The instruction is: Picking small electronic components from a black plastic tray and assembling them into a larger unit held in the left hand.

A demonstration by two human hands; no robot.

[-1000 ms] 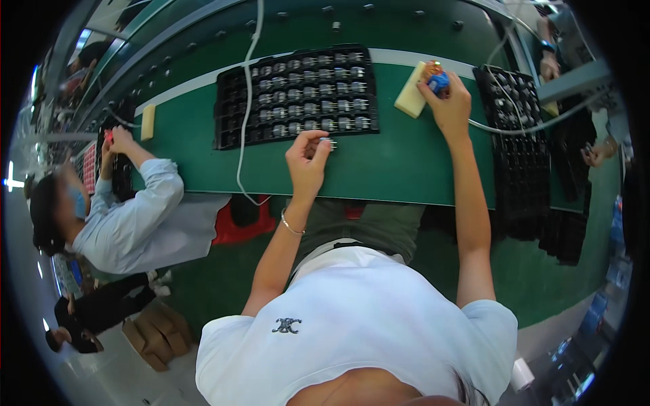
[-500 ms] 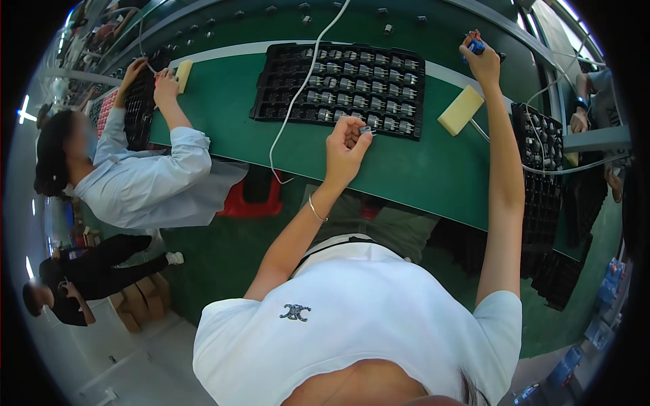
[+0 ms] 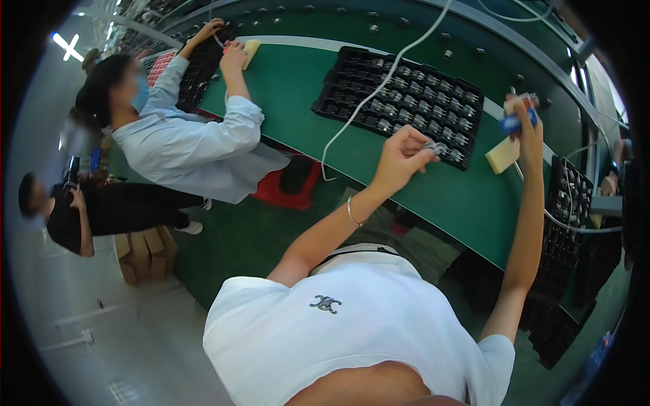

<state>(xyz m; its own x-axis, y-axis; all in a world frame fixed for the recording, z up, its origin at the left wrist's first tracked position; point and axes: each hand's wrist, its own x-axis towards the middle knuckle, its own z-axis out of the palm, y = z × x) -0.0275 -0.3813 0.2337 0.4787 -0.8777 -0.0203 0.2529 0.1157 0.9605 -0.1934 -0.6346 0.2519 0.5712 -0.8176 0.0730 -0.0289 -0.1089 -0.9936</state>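
Note:
My left hand [image 3: 399, 162] is closed, pinching a small silvery metal part [image 3: 434, 145] between thumb and fingers, over the front edge of a black compartment tray [image 3: 326, 106]. Several similar cylindrical metal parts with pins sit in the tray's rows, and its left compartments look bare. My right hand [image 3: 531, 137] grips a blue object with a pale and reddish upper part [image 3: 510, 123]; blur hides its exact kind. Just below that hand, a pale yellow block [image 3: 502, 155] lies on the green bench [image 3: 467, 203].
A white cable [image 3: 359, 110] hangs across the tray. On the left a co-worker in a light blue shirt [image 3: 176, 149] works at the same bench, beside a red stool [image 3: 291, 189]. More black trays [image 3: 567, 203] stand at the right. Someone in black [image 3: 128, 206] stands behind.
The view has turned, shifting the scene rightward. My right hand has come down closer to the yellow block with the blue object. My left hand has moved right along the tray's front edge.

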